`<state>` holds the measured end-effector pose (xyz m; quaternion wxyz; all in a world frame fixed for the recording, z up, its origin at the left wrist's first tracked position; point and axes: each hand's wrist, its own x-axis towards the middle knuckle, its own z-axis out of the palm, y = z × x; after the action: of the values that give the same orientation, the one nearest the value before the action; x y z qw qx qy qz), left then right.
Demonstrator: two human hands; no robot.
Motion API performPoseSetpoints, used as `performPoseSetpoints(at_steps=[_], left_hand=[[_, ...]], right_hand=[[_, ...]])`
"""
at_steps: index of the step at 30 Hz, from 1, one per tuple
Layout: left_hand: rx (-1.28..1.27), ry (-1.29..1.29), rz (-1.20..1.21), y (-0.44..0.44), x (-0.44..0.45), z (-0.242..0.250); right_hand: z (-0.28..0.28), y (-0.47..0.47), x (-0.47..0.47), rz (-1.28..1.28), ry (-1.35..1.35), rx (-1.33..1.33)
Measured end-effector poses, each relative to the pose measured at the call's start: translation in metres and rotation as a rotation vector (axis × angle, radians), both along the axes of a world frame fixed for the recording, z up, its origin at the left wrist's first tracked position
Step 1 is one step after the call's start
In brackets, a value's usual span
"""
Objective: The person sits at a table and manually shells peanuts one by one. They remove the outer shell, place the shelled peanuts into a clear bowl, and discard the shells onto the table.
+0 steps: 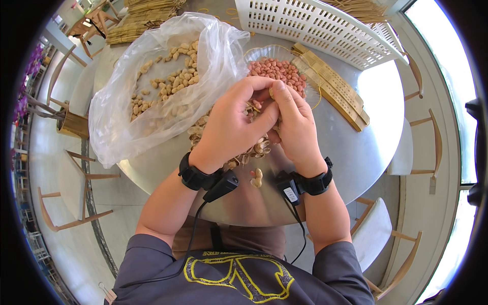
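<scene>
My left hand (pixel 238 120) and my right hand (pixel 295 118) meet over the round metal table, fingertips together on a peanut in its shell (pixel 271 92), mostly covered by the fingers. Beneath them lies a heap of broken peanut shells (pixel 261 148), partly hidden. Just beyond my right hand, pink-skinned shelled peanuts (pixel 280 72) fill a clear ribbed plastic dish (pixel 263 52). To the left, a clear plastic bag (pixel 126 84) lies open with unshelled peanuts (pixel 183 79) in it. One whole unshelled peanut (pixel 257 178) rests near the table edge, a small pink kernel beside it.
A white perforated plastic basket (pixel 316 28) stands at the back right. Bound bamboo slips bearing writing (pixel 333 89) lie right of the dish, with yellow cord. A woven reed mat (pixel 139 19) is at the back left. Chairs surround the metal table (pixel 366 152). Cables hang from both wrist devices.
</scene>
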<state>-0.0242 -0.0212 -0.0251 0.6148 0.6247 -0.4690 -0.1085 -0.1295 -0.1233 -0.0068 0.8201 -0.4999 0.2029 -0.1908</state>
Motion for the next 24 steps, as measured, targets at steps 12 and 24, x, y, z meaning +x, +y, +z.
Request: performPoseSetpoints(at_steps=[12,24], left_hand=[[-0.015,0.104,0.006,-0.004,-0.005,-0.009],[0.024,0.174,-0.267,0.003,0.008,-0.007]], right_hand=[[-0.007,0.004,0.005,-0.129,-0.01,-0.044],[-0.003,0.002,0.006,-0.161,0.06,0.05]])
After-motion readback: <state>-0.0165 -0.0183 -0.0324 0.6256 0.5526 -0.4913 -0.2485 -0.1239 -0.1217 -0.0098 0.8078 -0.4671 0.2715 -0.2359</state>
